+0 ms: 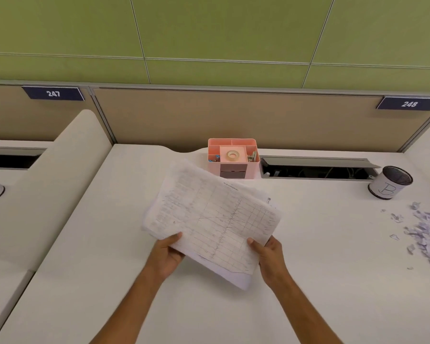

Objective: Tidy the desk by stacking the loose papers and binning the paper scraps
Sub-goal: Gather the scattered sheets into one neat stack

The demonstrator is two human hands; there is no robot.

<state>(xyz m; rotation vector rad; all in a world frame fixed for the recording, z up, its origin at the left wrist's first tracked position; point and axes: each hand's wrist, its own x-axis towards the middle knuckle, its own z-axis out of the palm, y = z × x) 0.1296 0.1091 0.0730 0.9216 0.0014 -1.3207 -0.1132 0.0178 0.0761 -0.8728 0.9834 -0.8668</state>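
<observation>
Papers (214,214) gripped by both hands, left (168,254) and right (268,256), long axis skewed upper-left to lower-right.

Left hand (168,254), right hand (268,256) gripping, thumbs up.

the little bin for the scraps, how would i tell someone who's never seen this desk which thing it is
Follow the open cable trough along the back of the white desk to its right end. The bin stands there, just behind the pile of paper scraps. It is a small dark mesh cylinder wrapped in white paper with a handwritten B, unlike the square pink organiser to the trough's left.
</observation>
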